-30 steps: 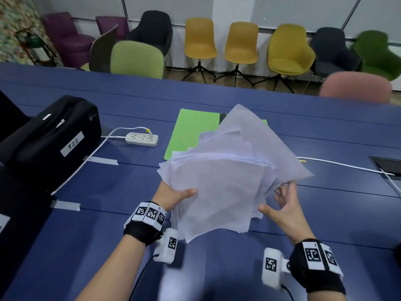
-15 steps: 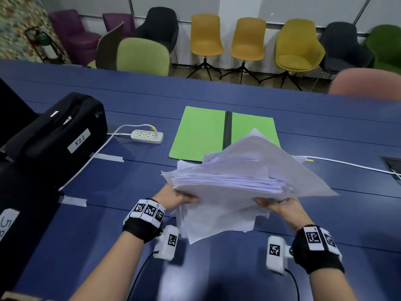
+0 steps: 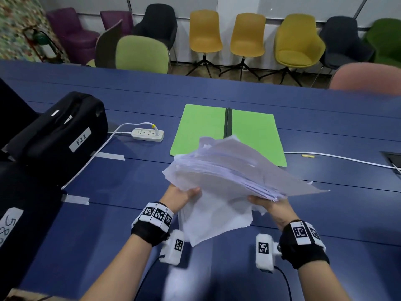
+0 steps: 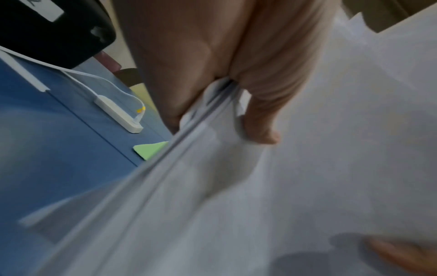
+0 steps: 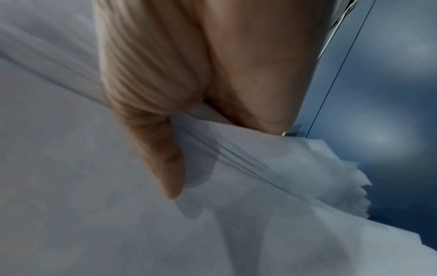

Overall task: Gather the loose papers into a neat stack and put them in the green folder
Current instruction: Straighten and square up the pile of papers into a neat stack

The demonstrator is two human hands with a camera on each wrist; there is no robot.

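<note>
The ragged stack of papers (image 3: pixel 227 177) is clamped in both grips, left hand (image 3: pixel 181 195) and right hand (image 3: pixel 271 206), above the worktop's (image 3: pixel 108 213) near edge, short of the open green folder (image 3: pixel 199 129). Sheets are splayed, corners drooping; a slackened pinch could spill them.

The head view is looking forward and down over the tabletop (image 3: pixel 130 192) toward the far chairs (image 3: pixel 205 35). Each wrist view is peering along its palm, pressed close against the papers (image 3: pixel 227 181). All three are sharing the papers; head and left wrist also the folder (image 3: pixel 199 129).
</note>
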